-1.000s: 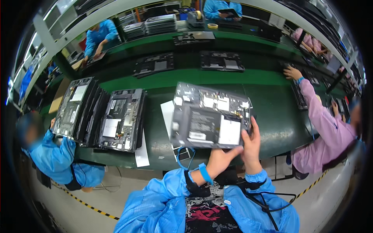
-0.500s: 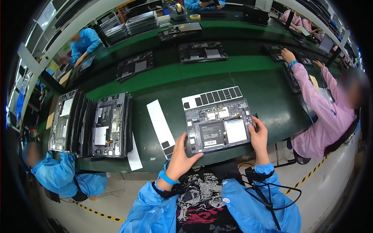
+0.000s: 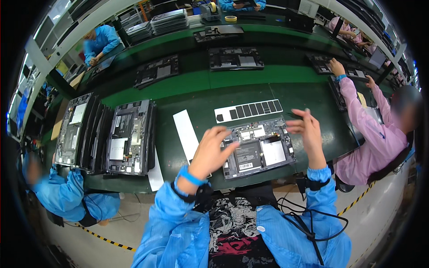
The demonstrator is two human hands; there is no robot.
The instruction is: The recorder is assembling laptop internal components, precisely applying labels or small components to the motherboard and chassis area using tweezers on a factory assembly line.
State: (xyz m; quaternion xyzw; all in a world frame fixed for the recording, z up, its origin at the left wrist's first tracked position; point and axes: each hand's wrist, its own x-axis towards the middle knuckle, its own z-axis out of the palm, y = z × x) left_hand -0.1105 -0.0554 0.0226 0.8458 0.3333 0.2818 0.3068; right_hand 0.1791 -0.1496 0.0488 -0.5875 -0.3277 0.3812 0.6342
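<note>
The left hand is hanging over the device, the right hand near its far right corner; in both grips, fingers are standing apart.

On the table, the open device chassis lies with the sticker strip just beyond at twelve o'clock, the paper strip at nine, and chassis stacks farther toward nine.

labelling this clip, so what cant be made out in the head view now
Head view:
- Upper-left corner of the open device: partly hidden by the left hand
- Right hand: outlines blurred
- Dark panel inside the device: fine print too small
- Person at the top edge: head cut off
</note>
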